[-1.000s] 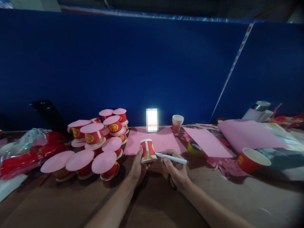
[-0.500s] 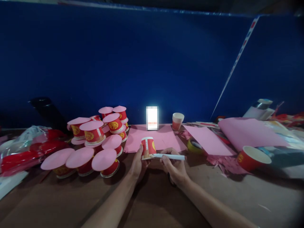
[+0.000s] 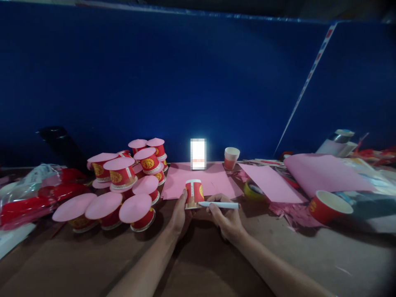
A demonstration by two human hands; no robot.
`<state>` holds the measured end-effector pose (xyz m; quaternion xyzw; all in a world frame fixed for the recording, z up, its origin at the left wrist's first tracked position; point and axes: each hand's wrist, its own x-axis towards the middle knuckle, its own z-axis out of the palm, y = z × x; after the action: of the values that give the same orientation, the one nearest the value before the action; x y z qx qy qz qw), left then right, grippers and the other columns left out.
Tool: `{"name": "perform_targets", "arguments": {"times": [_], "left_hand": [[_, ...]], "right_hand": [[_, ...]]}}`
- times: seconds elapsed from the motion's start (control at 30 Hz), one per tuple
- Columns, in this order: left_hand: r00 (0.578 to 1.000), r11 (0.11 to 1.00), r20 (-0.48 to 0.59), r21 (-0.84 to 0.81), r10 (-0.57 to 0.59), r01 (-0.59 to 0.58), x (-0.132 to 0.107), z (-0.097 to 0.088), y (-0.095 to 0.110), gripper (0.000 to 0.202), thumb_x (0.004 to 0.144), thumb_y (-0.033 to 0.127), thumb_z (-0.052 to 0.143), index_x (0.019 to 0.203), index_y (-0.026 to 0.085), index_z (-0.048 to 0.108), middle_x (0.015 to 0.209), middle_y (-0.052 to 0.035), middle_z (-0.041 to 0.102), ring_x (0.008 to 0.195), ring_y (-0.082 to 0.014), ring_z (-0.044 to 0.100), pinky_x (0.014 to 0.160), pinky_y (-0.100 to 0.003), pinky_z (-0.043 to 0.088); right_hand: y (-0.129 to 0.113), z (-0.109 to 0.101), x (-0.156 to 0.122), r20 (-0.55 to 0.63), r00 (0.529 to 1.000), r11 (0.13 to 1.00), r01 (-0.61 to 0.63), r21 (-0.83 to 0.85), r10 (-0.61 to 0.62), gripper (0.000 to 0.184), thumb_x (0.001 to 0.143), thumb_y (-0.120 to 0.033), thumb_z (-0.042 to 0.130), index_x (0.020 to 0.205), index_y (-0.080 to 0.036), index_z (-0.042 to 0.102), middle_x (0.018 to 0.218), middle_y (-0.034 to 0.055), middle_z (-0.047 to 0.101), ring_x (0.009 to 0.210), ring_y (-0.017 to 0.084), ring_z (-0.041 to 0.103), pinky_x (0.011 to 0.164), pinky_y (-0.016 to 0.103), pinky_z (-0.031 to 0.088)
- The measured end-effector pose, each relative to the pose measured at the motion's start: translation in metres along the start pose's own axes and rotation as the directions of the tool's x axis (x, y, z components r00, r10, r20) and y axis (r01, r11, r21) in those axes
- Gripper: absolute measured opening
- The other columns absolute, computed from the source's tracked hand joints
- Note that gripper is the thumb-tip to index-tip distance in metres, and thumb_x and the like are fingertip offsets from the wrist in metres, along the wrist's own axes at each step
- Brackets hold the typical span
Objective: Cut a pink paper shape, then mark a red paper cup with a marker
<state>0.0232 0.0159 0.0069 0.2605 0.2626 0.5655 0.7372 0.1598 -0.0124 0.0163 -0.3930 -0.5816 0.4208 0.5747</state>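
My left hand [image 3: 178, 213] is closed around the left side and underside of a red paper cup [image 3: 193, 193] with a yellow emblem and a white strip. The cup is held upside down, its white rim low. Between the fingers of my right hand [image 3: 227, 216] is a white marker pen [image 3: 224, 204], its tip at the cup's lower right side; whether it touches cannot be made out. Behind the cup lie pink paper sheets [image 3: 176, 175]. To the left stand several red cups topped with pink paper cones [image 3: 135, 208], some stacked.
A stack of paper cups [image 3: 231, 158] stands behind the sheets at the right. Further right are a roll of tape [image 3: 253, 192], pink paper scraps [image 3: 297, 212], a red paper cup [image 3: 329, 207] on its side and a curled pink sheet [image 3: 324, 172]. Red plastic packaging [image 3: 37, 202] lies far left.
The cup has turned slightly in my left hand, and its white strip now faces me more. The marker has shifted slightly left and lower along the cup.
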Motion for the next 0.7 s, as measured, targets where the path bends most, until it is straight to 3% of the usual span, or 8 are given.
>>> {"name": "perform_targets", "arguments": {"times": [0.1, 0.23, 0.43, 0.6, 0.7], "left_hand": [[1.0, 1.0, 0.025, 0.002, -0.008, 0.008, 0.0, 0.0007, -0.0001, 0.042, 0.079, 0.048, 0.052, 0.094, 0.011, 0.064, 0.083, -0.0076, 0.069, 0.082, -0.0209, 0.063, 0.079, -0.031, 0.045], [0.999, 1.0, -0.041, -0.007, 0.001, -0.002, -0.0003, 0.0029, 0.0005, 0.041, 0.077, 0.047, 0.055, 0.096, 0.012, 0.064, 0.08, -0.0064, 0.069, 0.08, -0.0207, 0.063, 0.079, -0.032, 0.045], [1.0, 1.0, -0.03, -0.001, -0.002, 0.002, -0.0014, 0.0043, 0.0006, 0.04, 0.076, 0.046, 0.056, 0.095, 0.012, 0.065, 0.081, -0.0069, 0.069, 0.082, -0.0214, 0.063, 0.08, -0.032, 0.045], [0.997, 1.0, -0.066, 0.011, 0.03, -0.029, -0.0004, 0.0025, -0.0001, 0.037, 0.076, 0.046, 0.056, 0.089, 0.013, 0.065, 0.076, -0.0056, 0.068, 0.077, -0.0191, 0.063, 0.077, -0.03, 0.045], [0.996, 0.999, -0.082, 0.009, 0.037, -0.036, -0.0005, 0.0038, -0.0001, 0.036, 0.075, 0.045, 0.058, 0.089, 0.012, 0.065, 0.077, -0.006, 0.069, 0.079, -0.0203, 0.063, 0.078, -0.031, 0.045]], "right_hand": [[-0.0016, 0.0005, 0.0, 0.003, 1.0, 1.0, -0.003, -0.012, 0.003, 0.016, 0.083, -0.032, 0.054, 0.086, -0.017, 0.056, 0.069, 0.0011, 0.058, 0.054, 0.01, 0.049, 0.045, 0.018, 0.037], [-0.0051, 0.0012, 0.0001, 0.019, 0.999, 1.0, -0.026, 0.012, 0.025, 0.016, 0.081, -0.033, 0.055, 0.081, -0.018, 0.055, 0.059, -0.0027, 0.053, 0.045, 0.008, 0.042, 0.04, 0.018, 0.032], [-0.0063, 0.0001, 0.0007, -0.006, 0.999, 0.998, 0.034, -0.046, -0.035, 0.015, 0.081, -0.03, 0.054, 0.086, -0.017, 0.058, 0.067, 0.0011, 0.06, 0.059, 0.012, 0.052, 0.053, 0.021, 0.043], [-0.0057, -0.0005, -0.0002, 0.025, 1.0, 1.0, -0.002, -0.015, 0.002, 0.013, 0.082, -0.03, 0.053, 0.082, -0.018, 0.057, 0.057, -0.0038, 0.051, 0.045, 0.008, 0.043, 0.043, 0.019, 0.036], [-0.0062, -0.0004, 0.0001, 0.005, 1.0, 0.999, 0.021, -0.034, -0.02, 0.012, 0.081, -0.028, 0.053, 0.084, -0.017, 0.058, 0.061, -0.0018, 0.054, 0.054, 0.01, 0.048, 0.05, 0.02, 0.039]]}}
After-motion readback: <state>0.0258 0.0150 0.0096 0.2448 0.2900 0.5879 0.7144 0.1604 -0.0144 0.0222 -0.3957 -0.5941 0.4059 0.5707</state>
